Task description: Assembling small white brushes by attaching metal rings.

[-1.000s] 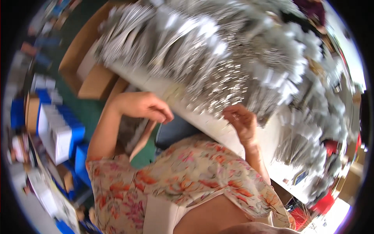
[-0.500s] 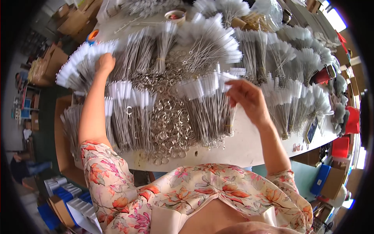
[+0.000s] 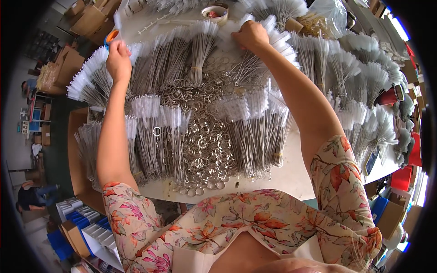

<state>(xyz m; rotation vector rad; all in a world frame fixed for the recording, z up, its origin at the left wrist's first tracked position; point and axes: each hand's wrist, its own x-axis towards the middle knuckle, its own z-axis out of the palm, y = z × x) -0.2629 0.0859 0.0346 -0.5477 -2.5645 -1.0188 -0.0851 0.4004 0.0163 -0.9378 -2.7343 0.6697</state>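
My left hand (image 3: 119,63) is closed at the far left, above a fanned bundle of white-bristled wire straw brushes (image 3: 93,77). A blurred straw brush (image 3: 118,21) sticks up from its fingers, beside an orange and blue tape roll (image 3: 111,38). Across the table, my right hand (image 3: 253,35) has curled fingers over a loose pile of the same brushes (image 3: 283,45). Bristles surround its fingertips, and whatever they grip is hidden. Metal split rings (image 3: 205,145) lie heaped in the middle, between rows of brushes (image 3: 248,132) with bristles pointing away from me.
A round tub (image 3: 215,15) with something red inside stands at the back. Brush bundles (image 3: 198,54) crowd the far rows and the right side. A dark red cup-like object (image 3: 390,94) sits at the right. Cardboard boxes (image 3: 93,22) are stacked beyond the left edge.
My left hand has risen away from me, bringing a brush up beside the tape roll. My right hand has gone from the near brush row to the loose pile farther back.
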